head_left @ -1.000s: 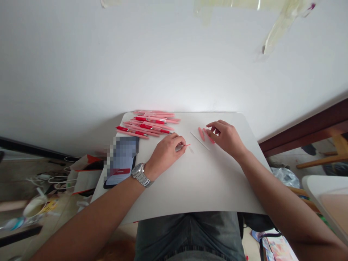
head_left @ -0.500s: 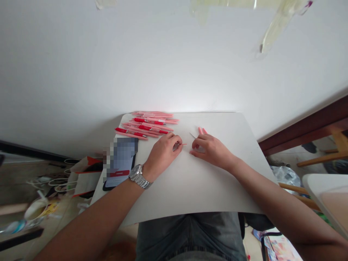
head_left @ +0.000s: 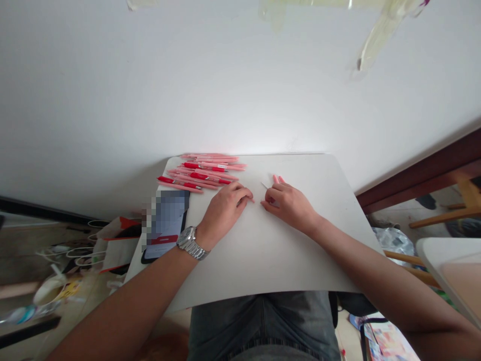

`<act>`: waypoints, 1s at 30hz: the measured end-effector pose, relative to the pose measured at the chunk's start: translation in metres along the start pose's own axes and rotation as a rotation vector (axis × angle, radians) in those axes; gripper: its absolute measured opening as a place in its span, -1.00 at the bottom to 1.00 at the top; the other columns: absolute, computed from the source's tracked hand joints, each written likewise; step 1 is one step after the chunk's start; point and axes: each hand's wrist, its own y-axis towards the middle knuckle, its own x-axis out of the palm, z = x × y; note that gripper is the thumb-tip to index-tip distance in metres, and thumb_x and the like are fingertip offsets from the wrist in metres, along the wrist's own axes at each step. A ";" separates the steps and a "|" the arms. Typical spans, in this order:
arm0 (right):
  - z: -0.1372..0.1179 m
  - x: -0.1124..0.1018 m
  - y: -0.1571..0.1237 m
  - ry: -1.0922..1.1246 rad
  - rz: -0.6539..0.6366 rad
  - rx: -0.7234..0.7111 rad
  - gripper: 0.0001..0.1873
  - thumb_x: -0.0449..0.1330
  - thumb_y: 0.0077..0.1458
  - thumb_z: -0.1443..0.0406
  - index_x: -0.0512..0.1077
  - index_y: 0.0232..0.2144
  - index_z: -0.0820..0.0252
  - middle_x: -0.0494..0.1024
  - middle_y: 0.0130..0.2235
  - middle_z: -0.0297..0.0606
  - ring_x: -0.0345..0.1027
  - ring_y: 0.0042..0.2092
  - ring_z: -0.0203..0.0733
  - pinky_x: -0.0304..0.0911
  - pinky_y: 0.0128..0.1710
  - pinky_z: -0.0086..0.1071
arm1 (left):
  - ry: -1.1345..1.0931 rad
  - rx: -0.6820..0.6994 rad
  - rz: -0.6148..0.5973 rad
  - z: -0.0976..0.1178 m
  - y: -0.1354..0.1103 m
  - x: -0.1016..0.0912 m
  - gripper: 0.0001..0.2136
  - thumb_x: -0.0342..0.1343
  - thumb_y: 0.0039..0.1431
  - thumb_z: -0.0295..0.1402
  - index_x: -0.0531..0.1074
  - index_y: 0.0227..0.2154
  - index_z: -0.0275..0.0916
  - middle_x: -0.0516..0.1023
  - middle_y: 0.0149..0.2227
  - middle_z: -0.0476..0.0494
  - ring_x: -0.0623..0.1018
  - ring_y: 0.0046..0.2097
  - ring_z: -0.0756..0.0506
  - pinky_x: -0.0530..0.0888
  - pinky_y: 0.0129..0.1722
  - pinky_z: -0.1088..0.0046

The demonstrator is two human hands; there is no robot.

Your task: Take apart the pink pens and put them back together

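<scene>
My left hand, with a metal watch on the wrist, rests on the white board with its fingers pinched on a small thin red pen part whose tip just shows. Close beside it, my right hand lies fingers down on the board, its fingertips almost touching the left hand's. Two pink pen barrel pieces and a thin white refill stick out from behind the right hand. Whether the right hand grips anything is hidden.
A pile of several pink and red pens lies at the board's far left. A phone lies on the board's left edge. Bags and clutter sit on the floor at left, wooden furniture at right.
My right hand has left the pink barrel pieces and moved left and nearer, up to the left hand. The left hand has closed more over the red part.
</scene>
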 end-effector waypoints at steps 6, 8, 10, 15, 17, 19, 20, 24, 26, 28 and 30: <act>0.004 0.006 0.002 -0.063 0.029 0.035 -0.83 0.25 0.34 0.28 0.45 -0.36 0.09 0.55 -0.33 -0.25 0.51 -0.19 -0.09 0.38 0.24 -0.14 | -0.024 0.002 0.004 0.000 0.000 0.000 -0.82 0.11 0.36 -0.55 0.56 -0.22 -0.14 0.57 -0.11 -0.07 0.58 -0.11 -0.14 0.49 -0.08 0.30; 0.004 0.006 0.002 -0.060 0.032 0.046 -0.84 0.25 0.34 0.27 0.46 -0.35 0.09 0.55 -0.33 -0.26 0.51 -0.20 -0.09 0.39 0.21 -0.15 | -0.031 0.000 0.008 0.000 0.000 0.000 -0.83 0.12 0.35 -0.54 0.55 -0.20 -0.14 0.57 -0.11 -0.07 0.59 -0.12 -0.13 0.50 -0.08 0.30; 0.004 0.006 0.001 -0.049 0.027 0.054 -0.84 0.26 0.34 0.27 0.46 -0.35 0.10 0.54 -0.33 -0.25 0.52 -0.19 -0.09 0.40 0.20 -0.15 | -0.025 -0.009 0.016 0.001 0.000 0.001 -0.84 0.13 0.34 -0.52 0.54 -0.16 -0.14 0.57 -0.12 -0.07 0.59 -0.13 -0.12 0.52 -0.08 0.30; 0.004 0.006 0.001 -0.002 0.043 0.064 -0.83 0.27 0.33 0.27 0.47 -0.36 0.10 0.55 -0.32 -0.26 0.55 -0.15 -0.08 0.38 0.22 -0.15 | 0.063 -0.041 0.052 0.006 0.000 0.001 -0.85 0.21 0.32 -0.41 0.51 -0.07 -0.15 0.56 -0.12 -0.10 0.61 -0.09 -0.16 0.54 -0.02 0.27; 0.005 0.006 0.000 0.021 0.055 0.063 -0.82 0.27 0.33 0.27 0.46 -0.37 0.09 0.54 -0.33 -0.26 0.55 -0.14 -0.08 0.37 0.23 -0.15 | 0.085 -0.042 0.046 0.008 -0.001 0.001 -0.82 0.23 0.31 -0.38 0.49 -0.05 -0.15 0.56 -0.12 -0.11 0.60 -0.08 -0.17 0.54 -0.02 0.25; 0.006 0.005 0.000 0.051 0.061 0.049 -0.83 0.26 0.33 0.27 0.46 -0.36 0.10 0.53 -0.33 -0.27 0.54 -0.15 -0.09 0.34 0.27 -0.13 | 0.097 -0.040 0.040 0.008 -0.002 0.000 -0.79 0.25 0.30 -0.37 0.48 -0.03 -0.15 0.57 -0.13 -0.10 0.60 -0.07 -0.19 0.53 0.00 0.23; 0.007 0.003 0.000 0.069 0.061 0.037 -0.84 0.25 0.34 0.27 0.46 -0.35 0.10 0.53 -0.33 -0.27 0.53 -0.16 -0.09 0.32 0.29 -0.11 | 0.098 -0.036 0.038 0.007 -0.002 0.001 -0.78 0.26 0.29 -0.36 0.48 -0.03 -0.15 0.57 -0.14 -0.10 0.60 -0.06 -0.20 0.53 0.01 0.22; 0.013 -0.010 0.000 0.141 0.019 -0.024 -0.95 0.27 0.31 0.28 0.51 -0.25 0.08 0.58 -0.26 -0.24 0.49 -0.13 -0.05 0.35 0.22 -0.05 | 0.077 -0.015 0.033 0.005 -0.003 0.001 -0.75 0.28 0.26 -0.38 0.49 -0.02 -0.13 0.57 -0.13 -0.10 0.59 -0.03 -0.21 0.52 0.04 0.19; 0.017 -0.016 -0.001 0.159 -0.023 -0.053 -0.93 0.29 0.29 0.27 0.55 -0.16 0.08 0.61 -0.18 -0.19 0.47 -0.09 -0.01 0.41 0.09 -0.08 | 0.063 -0.006 0.034 0.004 -0.003 0.002 -0.76 0.28 0.26 -0.40 0.49 -0.03 -0.12 0.57 -0.13 -0.10 0.59 -0.04 -0.21 0.52 0.04 0.19; 0.021 -0.021 -0.002 0.170 -0.051 -0.061 -0.83 0.31 0.28 0.27 0.56 -0.08 0.08 0.61 -0.12 -0.16 0.46 -0.06 0.01 0.42 0.01 -0.11 | 0.051 0.001 0.036 0.003 -0.003 0.002 -0.77 0.27 0.27 -0.40 0.49 -0.04 -0.11 0.57 -0.13 -0.09 0.59 -0.05 -0.20 0.52 0.04 0.20; 0.024 -0.023 -0.002 0.175 -0.064 -0.063 -0.77 0.33 0.26 0.27 0.57 -0.02 0.08 0.61 -0.09 -0.14 0.45 -0.04 0.02 0.42 -0.01 -0.13 | 0.048 0.004 0.036 0.003 -0.003 0.003 -0.78 0.26 0.28 -0.40 0.50 -0.04 -0.12 0.56 -0.13 -0.08 0.59 -0.06 -0.19 0.52 0.04 0.21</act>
